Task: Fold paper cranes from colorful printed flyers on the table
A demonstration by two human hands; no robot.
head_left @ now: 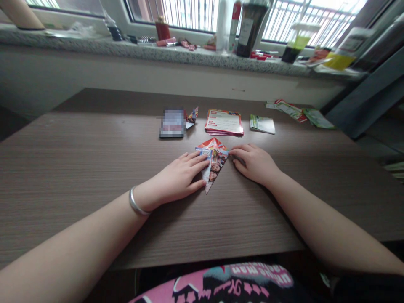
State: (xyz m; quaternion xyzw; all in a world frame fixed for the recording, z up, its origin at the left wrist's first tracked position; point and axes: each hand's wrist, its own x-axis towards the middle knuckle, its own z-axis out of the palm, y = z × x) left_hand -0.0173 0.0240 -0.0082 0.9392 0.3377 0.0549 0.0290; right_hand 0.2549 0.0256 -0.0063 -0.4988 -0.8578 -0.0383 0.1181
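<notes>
A piece of printed paper [217, 162], folded into a kite shape with its long point toward me, lies on the brown table [94, 168]. Its top corner is red, and small printed pictures cover the rest. My left hand [186, 172] rests flat on the paper's left side, fingers stretched out. At the right corner of the paper is my right hand [252, 162], its thumb and fingers curved and apart, fingertips at the paper's edge. A silver bracelet [135, 202] circles my left wrist.
Beyond the paper stand a phone-like device [172, 123], a small folded paper figure [192, 118], a stack of printed sheets [224, 122] and a small booklet [262, 124]. Colourful packets [290, 110] lie at the far right. Bottles and cups line the granite windowsill [195, 54].
</notes>
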